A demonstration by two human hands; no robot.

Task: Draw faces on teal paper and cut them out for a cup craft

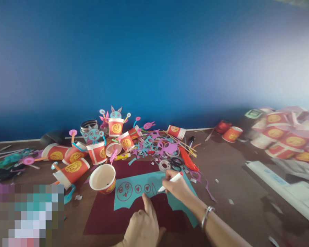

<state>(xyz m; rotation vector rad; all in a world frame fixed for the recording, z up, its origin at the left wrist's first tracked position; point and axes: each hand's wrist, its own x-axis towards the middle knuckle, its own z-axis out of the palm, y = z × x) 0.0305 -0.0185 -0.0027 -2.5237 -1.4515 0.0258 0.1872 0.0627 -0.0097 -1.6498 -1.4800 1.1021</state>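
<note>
My right hand [171,185] is closed around a white marker [175,177] with a red end. The marker's tip is at a sheet of light-blue paper [139,176], beside a pointed oval outline. Drawn in red to the left are a round face [124,191] and two small circles with hearts inside. My left hand [142,219] holds nothing; its index finger is stretched out onto the paper's lower edge, with other fingers bent. Beneath the wavy-cut blue sheet lies a dark maroon sheet [103,219]. An upright paper cup [103,176] touches the sheet's left side.
Several decorated red cups [96,152] crowd the back left. Purple and blue paper scraps [157,144] lie in a heap, near tape [164,165], scissors [176,162] and a red-handled tool [188,159]. Stacked cups [280,137] and a white device [280,187] are at right.
</note>
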